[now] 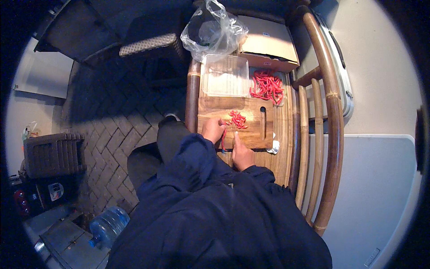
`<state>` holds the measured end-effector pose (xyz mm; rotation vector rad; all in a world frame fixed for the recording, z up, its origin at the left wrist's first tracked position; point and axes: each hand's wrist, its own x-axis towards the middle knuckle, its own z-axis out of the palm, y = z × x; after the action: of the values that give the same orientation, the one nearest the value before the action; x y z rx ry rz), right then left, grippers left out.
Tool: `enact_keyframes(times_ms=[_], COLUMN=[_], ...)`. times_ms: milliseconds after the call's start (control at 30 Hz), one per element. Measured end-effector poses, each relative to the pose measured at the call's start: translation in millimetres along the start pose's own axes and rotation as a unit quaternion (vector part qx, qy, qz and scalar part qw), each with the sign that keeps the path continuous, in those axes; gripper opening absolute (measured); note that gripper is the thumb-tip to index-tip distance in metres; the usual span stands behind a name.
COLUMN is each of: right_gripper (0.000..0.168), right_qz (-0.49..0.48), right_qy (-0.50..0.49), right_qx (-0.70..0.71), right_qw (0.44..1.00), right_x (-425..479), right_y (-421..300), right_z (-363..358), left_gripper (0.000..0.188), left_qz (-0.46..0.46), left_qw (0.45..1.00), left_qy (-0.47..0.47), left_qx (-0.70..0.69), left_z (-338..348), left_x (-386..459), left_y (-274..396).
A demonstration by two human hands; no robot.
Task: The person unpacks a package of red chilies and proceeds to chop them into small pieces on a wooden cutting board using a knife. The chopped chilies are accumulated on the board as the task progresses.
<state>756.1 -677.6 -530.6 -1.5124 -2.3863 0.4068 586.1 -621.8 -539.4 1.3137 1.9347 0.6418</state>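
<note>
My left hand pinches a long red chili pepper over the left part of a wooden cutting board. To its right, my right hand is closed around what looks like a knife, its index finger stretched forward; the blade is too thin and blurred to make out well. Just beyond both hands lies a small heap of cut red chili pieces on the board. Whole red chilies are piled behind the board's right side. Beside them, a transparent plastic container sits behind the board's left side.
A transparent plastic bag and a cardboard box stand at the back of the bamboo bench. A crumpled white item touches the board's near right corner. Bamboo rails bound the right. A blue water jug lies on the left.
</note>
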Motion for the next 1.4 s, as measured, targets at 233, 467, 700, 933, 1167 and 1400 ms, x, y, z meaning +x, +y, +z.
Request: enact_keyframes(times_ms=[233, 467, 700, 933, 1167, 1400], right_gripper=[0.063, 0.062, 0.061, 0.062, 0.062, 0.062], right_qz=[-0.020, -0.029, -0.013, -0.032, -0.027, -0.037], right_qy=[-0.050, -0.026, -0.082, -0.078, -0.101, -0.097], right_qx=[-0.006, 0.007, -0.032, -0.060, -0.050, -0.038], right_qw=[0.999, 0.999, 0.996, 0.995, 0.993, 0.994], right_x=[9, 9, 12, 13, 21, 20], right_y=[-14, -13, -18, -18, -20, -15], right_z=[-8, 2, 3, 8, 3, 4], left_gripper=[0.011, 0.009, 0.009, 0.009, 0.008, 0.009], left_qz=[0.016, 0.008, 0.002, 0.006, 0.014, 0.004], left_qw=[1.000, 1.000, 1.000, 0.999, 0.999, 0.999], left_qy=[0.018, 0.011, 0.004, 0.021, 0.022, 0.028], left_qx=[-0.001, -0.016, -0.020, 0.024, 0.024, 0.037], left_z=[0, 3, -1, -1, -3, 0], left_x=[0, 2, -1, -1, -2, -1], left_y=[0, -2, 1, 5, 6, 4])
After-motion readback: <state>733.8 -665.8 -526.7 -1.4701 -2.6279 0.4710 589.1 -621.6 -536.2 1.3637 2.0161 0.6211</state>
